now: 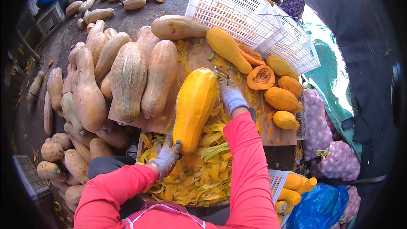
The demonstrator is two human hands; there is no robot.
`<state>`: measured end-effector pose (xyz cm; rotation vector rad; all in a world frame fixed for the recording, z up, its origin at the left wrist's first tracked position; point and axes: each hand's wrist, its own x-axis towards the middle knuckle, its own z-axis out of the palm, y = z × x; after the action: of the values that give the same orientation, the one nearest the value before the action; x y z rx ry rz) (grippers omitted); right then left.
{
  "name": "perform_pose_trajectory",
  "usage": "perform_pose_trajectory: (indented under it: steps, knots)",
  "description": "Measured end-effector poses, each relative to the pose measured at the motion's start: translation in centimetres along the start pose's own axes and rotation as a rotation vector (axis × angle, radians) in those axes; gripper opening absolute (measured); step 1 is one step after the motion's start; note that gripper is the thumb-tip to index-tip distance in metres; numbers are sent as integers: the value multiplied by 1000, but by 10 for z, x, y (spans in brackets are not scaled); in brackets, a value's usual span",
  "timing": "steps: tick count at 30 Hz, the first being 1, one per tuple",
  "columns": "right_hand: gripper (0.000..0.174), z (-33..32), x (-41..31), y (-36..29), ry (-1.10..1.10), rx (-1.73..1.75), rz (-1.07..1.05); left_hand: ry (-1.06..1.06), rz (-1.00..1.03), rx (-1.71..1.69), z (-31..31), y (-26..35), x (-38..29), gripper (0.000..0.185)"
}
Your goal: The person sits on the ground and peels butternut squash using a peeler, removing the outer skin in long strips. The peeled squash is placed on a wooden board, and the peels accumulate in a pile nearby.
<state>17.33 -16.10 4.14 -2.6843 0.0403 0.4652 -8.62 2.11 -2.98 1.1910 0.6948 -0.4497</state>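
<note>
A large butternut-type squash point(195, 109), peeled to bright yellow-orange, lies tilted between my hands over the near edge of a board. My left hand point(167, 159), in a dirty grey glove, grips its lower end. Also gloved, my right hand point(231, 93) is beside its upper right side, closed around a metal-bladed peeler point(217, 72) that is partly hidden by the fingers. Below the squash, a crate holds a heap of yellow and green peel strips point(203, 178). Two unpeeled squashes, one striped point(128, 82) and one tan point(160, 79), rest on the board to the left.
Unpeeled squashes point(87, 92) are piled at left. Peeled squashes point(283, 98) and a cut half point(260, 77) lie on the board point(197, 55) at right. White plastic crates point(235, 12) stand behind, near another person point(291, 1). Net bags of bulbs point(339, 160) sit at right.
</note>
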Motion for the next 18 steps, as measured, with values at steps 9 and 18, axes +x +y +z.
perform_pose_trajectory:
  steps: [9,18]
  knots:
    - [65,-15,-105,-38,-331,-260,-137,25,76,72,-9,-24,24,68]
    - [52,-2,-73,-81,-26,-210,-109,42,-50,71,1,20,-8,72]
